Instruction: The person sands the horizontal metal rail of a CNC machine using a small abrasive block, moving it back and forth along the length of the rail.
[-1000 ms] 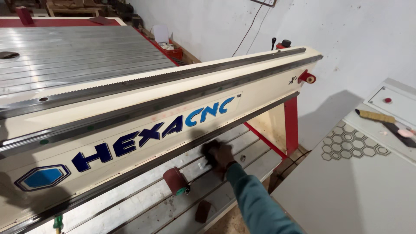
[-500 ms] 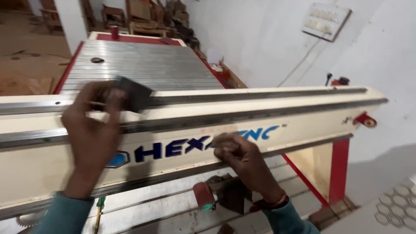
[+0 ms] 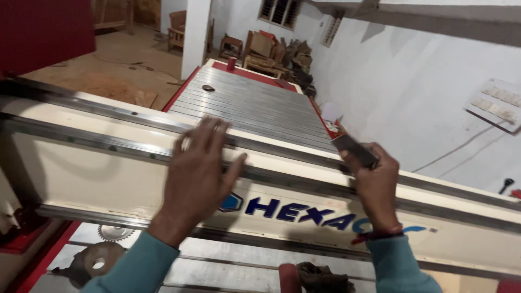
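The dark flat block (image 3: 355,150) has passed to the right hand (image 3: 377,187), fingers gripping it, while the left hand (image 3: 198,171), fingers now spread open, presses the cream gantry beam (image 3: 81,163)

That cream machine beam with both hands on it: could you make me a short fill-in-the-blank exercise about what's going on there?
1. The left hand lies flat, fingers spread, on the cream ____ of the machine.
2. The right hand holds a small dark ____ block against the steel rail.
3. Both sleeves are ____ in colour.
4. Beyond the beam stretches a ribbed grey bed with a ____ frame.

Missing words: beam; flat; teal; red
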